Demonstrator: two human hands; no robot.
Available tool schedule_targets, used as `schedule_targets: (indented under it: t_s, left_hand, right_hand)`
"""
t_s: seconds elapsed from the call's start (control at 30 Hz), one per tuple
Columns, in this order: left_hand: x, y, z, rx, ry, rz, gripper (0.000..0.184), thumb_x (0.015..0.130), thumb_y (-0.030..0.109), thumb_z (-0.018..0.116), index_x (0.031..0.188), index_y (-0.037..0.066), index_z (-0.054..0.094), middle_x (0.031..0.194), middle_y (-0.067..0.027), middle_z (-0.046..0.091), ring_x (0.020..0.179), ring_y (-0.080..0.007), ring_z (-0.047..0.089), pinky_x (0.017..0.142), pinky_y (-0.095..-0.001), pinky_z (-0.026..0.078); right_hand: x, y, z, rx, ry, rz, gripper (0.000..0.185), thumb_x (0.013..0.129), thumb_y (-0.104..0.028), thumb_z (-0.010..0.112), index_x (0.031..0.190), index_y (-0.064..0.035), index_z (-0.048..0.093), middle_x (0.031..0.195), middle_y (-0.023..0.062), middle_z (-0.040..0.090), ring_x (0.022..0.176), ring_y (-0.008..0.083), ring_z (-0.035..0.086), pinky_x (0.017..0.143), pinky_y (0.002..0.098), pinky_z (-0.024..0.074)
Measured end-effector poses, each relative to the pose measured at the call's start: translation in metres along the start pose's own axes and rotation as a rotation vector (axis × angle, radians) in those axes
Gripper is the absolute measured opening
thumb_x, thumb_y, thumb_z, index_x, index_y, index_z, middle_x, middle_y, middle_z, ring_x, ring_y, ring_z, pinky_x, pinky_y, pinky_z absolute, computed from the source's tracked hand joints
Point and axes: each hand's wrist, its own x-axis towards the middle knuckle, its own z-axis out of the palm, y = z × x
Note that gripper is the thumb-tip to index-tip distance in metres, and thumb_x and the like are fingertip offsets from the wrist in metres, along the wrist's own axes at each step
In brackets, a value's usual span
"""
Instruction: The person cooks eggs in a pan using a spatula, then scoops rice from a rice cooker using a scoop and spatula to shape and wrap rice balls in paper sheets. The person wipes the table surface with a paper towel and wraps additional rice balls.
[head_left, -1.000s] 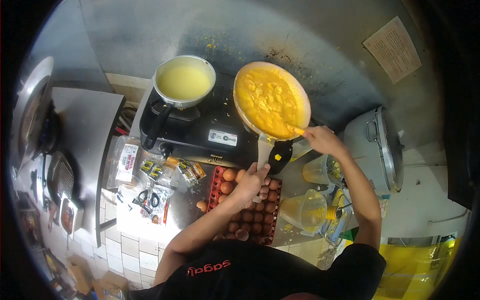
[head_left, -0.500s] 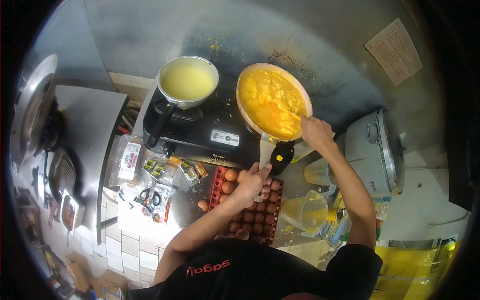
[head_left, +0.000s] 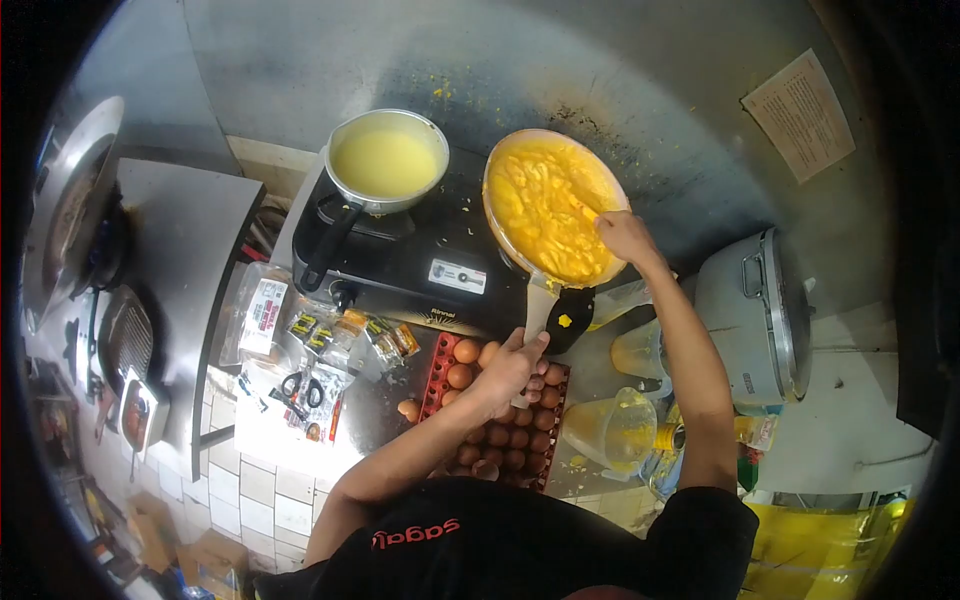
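My left hand (head_left: pixel 512 375) is wrapped round the pale handle of a frying pan (head_left: pixel 491 215) on the right side of the black stove. Yellow, lumpy egg mixture (head_left: pixel 545 205) fills the pan. At the pan's right rim, my right hand (head_left: pixel 626 237) is closed round a yellow utensil (head_left: pixel 583 209), whose far end dips into the mixture. Below my left hand lies a red tray (head_left: pixel 437 372) of brown eggs (head_left: pixel 497 435), partly hidden by my forearm. A pot (head_left: pixel 388 162) of pale yellow liquid sits on the stove's left side.
Scissors (head_left: pixel 302 390) and small packets (head_left: pixel 380 345) lie left of the eggs. Two plastic jugs (head_left: pixel 612 430) with yellow residue stand to the right, near a large grey cooker (head_left: pixel 745 315). A wok (head_left: pixel 75 210) and a grill pan (head_left: pixel 128 335) are at far left.
My right hand has moved up along the pan's right rim with the utensil, and the egg mixture has shifted. My left hand keeps its grip. The whole view has shifted slightly.
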Motion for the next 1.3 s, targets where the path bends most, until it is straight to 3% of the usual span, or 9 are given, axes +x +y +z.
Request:
schedule_targets:
  t_s: [0.07,0.17,0.4,0.5,0.7,0.9,0.97,1.07,1.3]
  left_hand:
    - [0.001,-0.004,-0.003,-0.029,-0.008,-0.003,0.025,0.099,0.031,0.053,0.116,0.013,0.048,0.077,0.0006,0.044,0.058,-0.0079,0.038,0.045,-0.0228,0.031]
    - [-0.003,0.0,0.0,-0.002,0.016,-0.009,0.025,0.099,0.031,0.053,0.116,0.014,0.048,0.077,0.0009,0.044,0.058,-0.0075,0.037,0.045,-0.0226,0.031]
    - [-0.003,0.001,0.001,0.015,0.031,-0.004,0.025,0.099,0.032,0.053,0.115,0.013,0.048,0.077,0.0009,0.044,0.056,-0.0078,0.037,0.045,-0.0228,0.031]
    - [-0.002,-0.002,0.0,-0.004,0.008,0.001,0.025,0.099,0.031,0.053,0.115,0.013,0.047,0.077,0.0007,0.044,0.056,-0.0078,0.037,0.045,-0.0228,0.031]
    - [-0.003,-0.001,0.001,0.006,0.024,0.013,0.025,0.099,0.031,0.053,0.115,0.013,0.047,0.077,0.0004,0.044,0.056,-0.0079,0.036,0.045,-0.0226,0.031]
    - [0.0,-0.005,0.0,0.003,0.022,0.014,0.027,0.098,0.031,0.054,0.119,0.013,0.049,0.078,0.0003,0.045,0.059,-0.0079,0.038,0.046,-0.0222,0.031]
    - [0.0,-0.005,-0.001,-0.012,0.028,0.006,0.028,0.098,0.03,0.054,0.119,0.013,0.049,0.079,0.0001,0.046,0.06,-0.0079,0.039,0.046,-0.0223,0.031]
    - [0.001,-0.003,0.0,-0.005,0.019,0.023,0.021,0.102,0.03,0.05,0.104,0.014,0.038,0.07,0.0019,0.042,0.05,-0.0067,0.035,0.042,-0.023,0.031]
    - [0.0,-0.004,0.0,-0.023,0.034,0.014,0.024,0.099,0.029,0.053,0.115,0.014,0.045,0.076,0.0001,0.045,0.054,-0.0075,0.037,0.044,-0.0223,0.032]
  right_hand:
    - [-0.008,-0.008,0.009,0.037,0.045,-0.09,0.032,0.093,-0.029,0.054,0.095,-0.0001,0.066,0.09,0.0248,0.065,0.087,0.0417,0.064,0.077,0.0459,0.0484]
    - [-0.024,-0.032,0.003,0.051,-0.065,-0.134,0.033,0.091,-0.03,0.052,0.095,-0.0007,0.066,0.096,0.0259,0.065,0.094,0.0435,0.062,0.083,0.0486,0.048]
    - [-0.065,-0.048,-0.023,0.106,-0.168,-0.255,0.029,0.094,-0.026,0.051,0.094,-0.0015,0.066,0.092,0.0262,0.064,0.088,0.0432,0.063,0.078,0.0489,0.0484]
    - [-0.069,-0.047,-0.012,-0.004,-0.028,-0.335,0.03,0.095,-0.027,0.055,0.107,-0.0031,0.067,0.088,0.0222,0.068,0.086,0.0389,0.066,0.076,0.0449,0.0506]
    - [-0.047,-0.071,0.012,-0.234,0.078,-0.216,0.03,0.096,-0.023,0.05,0.113,-0.003,0.064,0.093,0.0238,0.068,0.09,0.0404,0.066,0.079,0.0488,0.0513]
    - [-0.016,-0.067,0.017,-0.344,0.143,-0.037,0.024,0.089,-0.013,0.051,0.102,-0.0014,0.068,0.094,0.0239,0.069,0.088,0.0375,0.069,0.076,0.0474,0.0542]
    - [-0.012,-0.056,0.008,-0.369,0.086,0.018,0.026,0.089,-0.016,0.052,0.104,-0.0015,0.067,0.098,0.0244,0.069,0.092,0.0392,0.068,0.08,0.0481,0.054]
    - [-0.019,-0.04,-0.014,-0.393,0.058,0.098,0.027,0.087,-0.017,0.052,0.103,-0.0008,0.068,0.101,0.0258,0.068,0.095,0.041,0.067,0.084,0.0486,0.0532]
    - [-0.031,0.031,-0.067,-0.384,-0.159,0.013,0.027,0.086,-0.02,0.053,0.097,-0.0053,0.073,0.101,0.0229,0.068,0.099,0.0397,0.065,0.087,0.0477,0.0508]
